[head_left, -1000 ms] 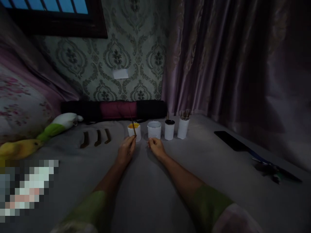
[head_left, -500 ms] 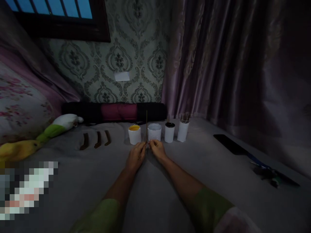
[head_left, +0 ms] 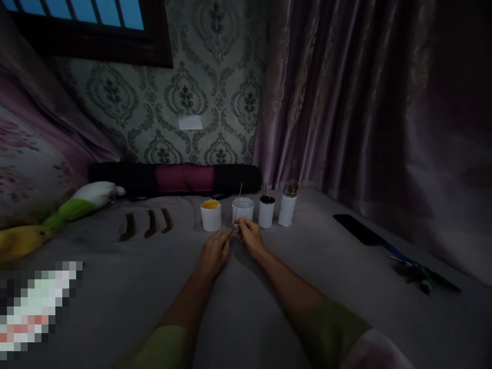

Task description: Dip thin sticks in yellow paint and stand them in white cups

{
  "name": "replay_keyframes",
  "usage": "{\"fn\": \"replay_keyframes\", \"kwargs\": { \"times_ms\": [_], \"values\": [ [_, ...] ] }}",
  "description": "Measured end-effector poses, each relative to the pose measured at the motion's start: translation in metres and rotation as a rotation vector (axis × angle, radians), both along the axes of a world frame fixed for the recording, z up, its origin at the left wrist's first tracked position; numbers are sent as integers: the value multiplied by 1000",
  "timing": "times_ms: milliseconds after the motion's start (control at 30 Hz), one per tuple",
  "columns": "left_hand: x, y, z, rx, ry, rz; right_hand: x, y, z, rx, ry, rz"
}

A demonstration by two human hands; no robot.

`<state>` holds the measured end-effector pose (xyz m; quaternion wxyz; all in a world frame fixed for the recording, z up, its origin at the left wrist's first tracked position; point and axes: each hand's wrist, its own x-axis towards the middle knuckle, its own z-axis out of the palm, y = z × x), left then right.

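Note:
My left hand point(head_left: 214, 252) pinches the lower end of a thin stick point(head_left: 237, 209), which stands almost upright and leans slightly right in front of a white cup point(head_left: 242, 210). Right beside it my right hand point(head_left: 249, 234) is curled, its fingertips at the base of the same stick. A row of white cups stands just beyond the hands: one holding yellow paint point(head_left: 211, 214), the plain white cup, one with a dark top point(head_left: 266, 210) and one with several sticks in it point(head_left: 287, 207).
Three dark curved pieces point(head_left: 147, 224) lie left of the cups on the grey bedsheet point(head_left: 246, 307). Behind are a black and maroon bolster point(head_left: 175, 178) and a green and yellow plush toy point(head_left: 57, 215). A black flat object point(head_left: 355, 228) and a dark bundle point(head_left: 421, 277) lie right, near the curtain point(head_left: 365, 102).
The stick came out of the yellow paint cup. My left hand carried it right, to my right hand in front of the white cup.

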<state>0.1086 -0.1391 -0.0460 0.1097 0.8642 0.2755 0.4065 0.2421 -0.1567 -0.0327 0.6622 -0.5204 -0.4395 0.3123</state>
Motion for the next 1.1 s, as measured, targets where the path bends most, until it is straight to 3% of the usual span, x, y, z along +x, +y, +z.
{"fn": "replay_keyframes", "kwargs": {
  "times_ms": [467, 700, 900, 1100],
  "values": [
    [-1, 1, -4, 53, 88, -3, 0, 2, 2, 17, -31, 7],
    [0, 7, -13, 7, -33, -66, 6, 6, 1, 2, -136, -15],
    [9, 7, -7, -311, -128, -71, 10, 5, 8, -35, -214, -7],
    [17, 2, 0, -880, -350, -164, 14, 6, 16, -34, -322, 12]
  ]
}}
